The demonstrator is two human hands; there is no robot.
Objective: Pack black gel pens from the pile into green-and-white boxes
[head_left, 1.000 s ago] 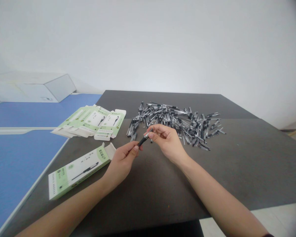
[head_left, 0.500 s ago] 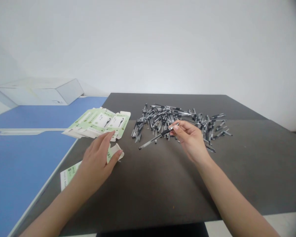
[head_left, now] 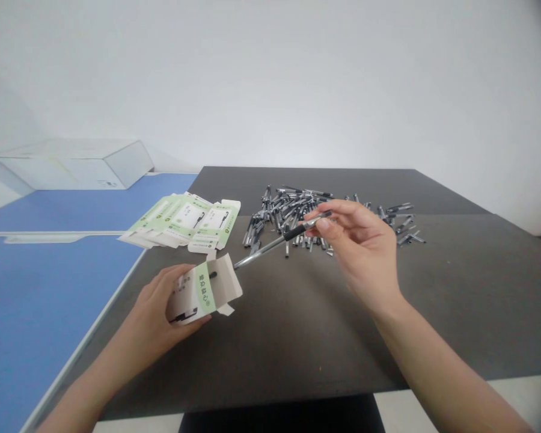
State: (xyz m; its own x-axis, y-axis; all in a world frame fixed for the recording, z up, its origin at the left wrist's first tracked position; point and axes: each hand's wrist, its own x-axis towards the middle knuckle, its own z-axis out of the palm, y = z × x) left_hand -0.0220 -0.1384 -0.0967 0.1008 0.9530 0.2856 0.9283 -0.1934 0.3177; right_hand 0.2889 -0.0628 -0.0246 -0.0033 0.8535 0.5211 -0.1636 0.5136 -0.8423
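From where I stand, the fingertips of the right hand (head_left: 365, 258) are pinched together, thumb against forefinger, on a single pen (head_left: 293, 233), gripping it near its dark upper end while the remaining fingers curl loosely above. The pen is aloft, to the right of the open pen box (head_left: 192, 294) and a little beyond it, its long axis slanting down and leftward so that the clear end aims at the mouth of that box. That end reaches right up to the raised flap; whether it touches the cardboard, I cannot tell. The left hand (head_left: 155, 307) is the nearer of the 2 to the box, and in fact has hold of it: the fingers are spread around its body, thumb along the near edge and fingers over the far edge, opened only as wide as the carton they clasp. The box's mouth faces right, toward the pen, with its flaps standing out, and a small dark rounded end shows just inside. So the line of the pen and the opening roughly meet, with the slant of the pen the thing to watch. Beyond the box to the right, partly behind the right hand, lies a loose pile of pens (head_left: 279, 207); just beyond the box lie overlapping flattened cartons (head_left: 180, 219). Farther off, beyond the box to the left, sits a large white box (head_left: 72, 162) on a blue tabletop (head_left: 49, 270).
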